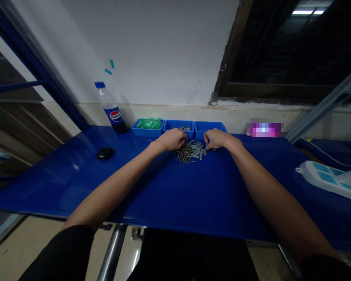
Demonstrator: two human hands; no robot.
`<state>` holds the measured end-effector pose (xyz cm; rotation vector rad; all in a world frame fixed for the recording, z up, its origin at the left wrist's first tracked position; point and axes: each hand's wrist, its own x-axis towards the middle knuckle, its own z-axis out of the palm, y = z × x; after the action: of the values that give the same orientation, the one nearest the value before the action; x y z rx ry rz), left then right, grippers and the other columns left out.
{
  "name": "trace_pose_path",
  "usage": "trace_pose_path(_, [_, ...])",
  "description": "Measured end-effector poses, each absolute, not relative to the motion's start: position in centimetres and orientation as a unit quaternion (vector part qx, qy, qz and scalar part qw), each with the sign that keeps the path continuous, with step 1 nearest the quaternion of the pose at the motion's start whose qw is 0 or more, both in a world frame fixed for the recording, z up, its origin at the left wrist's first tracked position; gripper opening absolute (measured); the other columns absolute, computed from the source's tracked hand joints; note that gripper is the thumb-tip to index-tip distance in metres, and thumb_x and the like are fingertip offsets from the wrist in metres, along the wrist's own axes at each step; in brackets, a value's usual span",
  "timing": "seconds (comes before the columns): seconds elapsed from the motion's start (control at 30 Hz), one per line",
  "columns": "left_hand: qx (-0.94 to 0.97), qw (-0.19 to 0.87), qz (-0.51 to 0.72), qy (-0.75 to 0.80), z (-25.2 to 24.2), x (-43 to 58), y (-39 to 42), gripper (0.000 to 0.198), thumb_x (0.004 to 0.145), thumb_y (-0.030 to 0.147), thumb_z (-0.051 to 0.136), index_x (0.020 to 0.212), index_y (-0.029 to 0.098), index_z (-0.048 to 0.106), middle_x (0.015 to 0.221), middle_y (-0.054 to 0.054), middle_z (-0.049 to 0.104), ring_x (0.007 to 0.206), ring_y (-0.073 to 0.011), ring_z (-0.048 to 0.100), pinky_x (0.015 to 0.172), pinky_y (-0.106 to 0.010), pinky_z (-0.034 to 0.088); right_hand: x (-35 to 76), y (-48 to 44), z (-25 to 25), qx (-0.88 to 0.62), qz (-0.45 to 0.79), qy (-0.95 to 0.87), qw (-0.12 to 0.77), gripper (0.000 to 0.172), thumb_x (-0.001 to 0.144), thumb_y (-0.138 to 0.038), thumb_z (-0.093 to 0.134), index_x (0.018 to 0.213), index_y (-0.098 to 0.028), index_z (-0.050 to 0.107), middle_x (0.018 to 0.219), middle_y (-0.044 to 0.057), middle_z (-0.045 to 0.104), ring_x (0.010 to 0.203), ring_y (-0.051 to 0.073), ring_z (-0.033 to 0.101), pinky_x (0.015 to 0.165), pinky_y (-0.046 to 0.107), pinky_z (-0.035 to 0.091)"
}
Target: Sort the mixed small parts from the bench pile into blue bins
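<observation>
A loose heap of thin brass-coloured screws or pins (185,155) lies on the blue tabletop, mixed at its right side with small grey oblong pieces (197,149). At the left edge of the heap is my left hand (173,139), its fingers curled closed by the front of the middle blue bin (179,124). My right hand (215,139) is closed just right of the grey pieces, in front of the right blue bin (211,125). Whatever either set of fingertips holds is hidden or too small to make out. Some grey pieces show inside the middle bin.
Green packets (149,123) fill the left blue bin (144,132). A Pepsi bottle (114,114) stands beside it, with a black mouse (104,153) nearer me. To the right are a blurred pink object (265,129) and a white power strip (330,181). A wall rises behind.
</observation>
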<state>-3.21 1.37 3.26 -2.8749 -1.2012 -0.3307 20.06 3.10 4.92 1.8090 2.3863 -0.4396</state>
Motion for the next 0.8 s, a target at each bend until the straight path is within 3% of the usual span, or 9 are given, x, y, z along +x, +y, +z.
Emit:
trace_pose_path(0.17, [-0.897, -0.107, -0.218, -0.368, 3.0, -3.3, 2.0, 0.037, 0.090, 0.018, 0.054, 0.119, 0.013, 0.076, 0.111, -0.014, 0.078, 0.099, -0.0227, 0.073, 0.093, -0.037, 0.054, 20.7, 2.9, 6.5, 0.514, -0.220, 0.828, -0.040, 0.013, 0.071, -0.009, 0.076, 0.080, -0.017, 0.076, 0.069, 0.005, 0.075, 0.066, 0.021, 0.074, 0.061, 0.029, 0.056])
trace_pose_path(0.3, [-0.842, -0.274, -0.302, -0.354, 2.9, -3.1, 2.3, 0.040, 0.086, 0.020, 0.067, 0.124, 0.014, 0.073, 0.105, -0.012, 0.079, 0.096, -0.0214, 0.075, 0.090, -0.037, 0.058, 20.7, 2.7, 7.0, 0.421, -0.361, 0.819, -0.145, 0.010, 0.073, -0.021, 0.079, 0.082, -0.017, 0.079, 0.073, 0.006, 0.076, 0.072, 0.022, 0.073, 0.071, 0.035, 0.058])
trace_pose_path(0.4, [-0.775, -0.408, -0.340, -0.342, 3.0, -3.1, 2.4, 0.034, 0.081, 0.021, 0.074, 0.115, 0.013, 0.075, 0.097, -0.013, 0.079, 0.083, -0.0189, 0.075, 0.084, -0.037, 0.061, 20.2, 2.6, 6.6, 0.377, -0.426, 0.791, -0.224, 0.018, 0.069, -0.030, 0.085, 0.083, -0.019, 0.080, 0.079, 0.007, 0.077, 0.078, 0.022, 0.073, 0.079, 0.038, 0.058])
trace_pose_path(0.5, [-0.698, -0.479, -0.384, -0.369, 3.3, -3.3, 2.2, 0.021, 0.078, 0.022, 0.079, 0.096, 0.013, 0.077, 0.090, -0.012, 0.078, 0.074, -0.0165, 0.072, 0.079, -0.037, 0.062, 19.7, 2.6, 5.8, 0.361, -0.440, 0.772, -0.282, 0.021, 0.067, -0.031, 0.087, 0.083, -0.020, 0.079, 0.083, 0.006, 0.078, 0.082, 0.022, 0.073, 0.084, 0.039, 0.057])
trace_pose_path(0.67, [-0.627, -0.558, -0.391, -0.378, 3.5, -3.6, 2.0, 0.017, 0.071, 0.017, 0.085, 0.087, 0.013, 0.078, 0.087, -0.010, 0.077, 0.080, -0.0176, 0.074, 0.085, -0.038, 0.061, 19.5, 3.4, 4.8, 0.360, -0.444, 0.750, -0.332, 0.023, 0.068, -0.031, 0.086, 0.087, -0.020, 0.079, 0.087, 0.006, 0.078, 0.086, 0.022, 0.073, 0.085, 0.038, 0.058])
trace_pose_path(0.8, [-0.564, -0.541, -0.456, -0.425, 2.9, -3.8, 2.9, 0.008, 0.072, 0.009, 0.081, 0.078, 0.013, 0.077, 0.079, -0.008, 0.076, 0.074, -0.0146, 0.072, 0.086, -0.036, 0.060, 19.6, 4.1, 4.1, 0.402, -0.356, 0.794, -0.284, 0.019, 0.078, -0.024, 0.075, 0.096, -0.018, 0.080, 0.085, 0.008, 0.078, 0.080, 0.022, 0.072, 0.080, 0.038, 0.057])
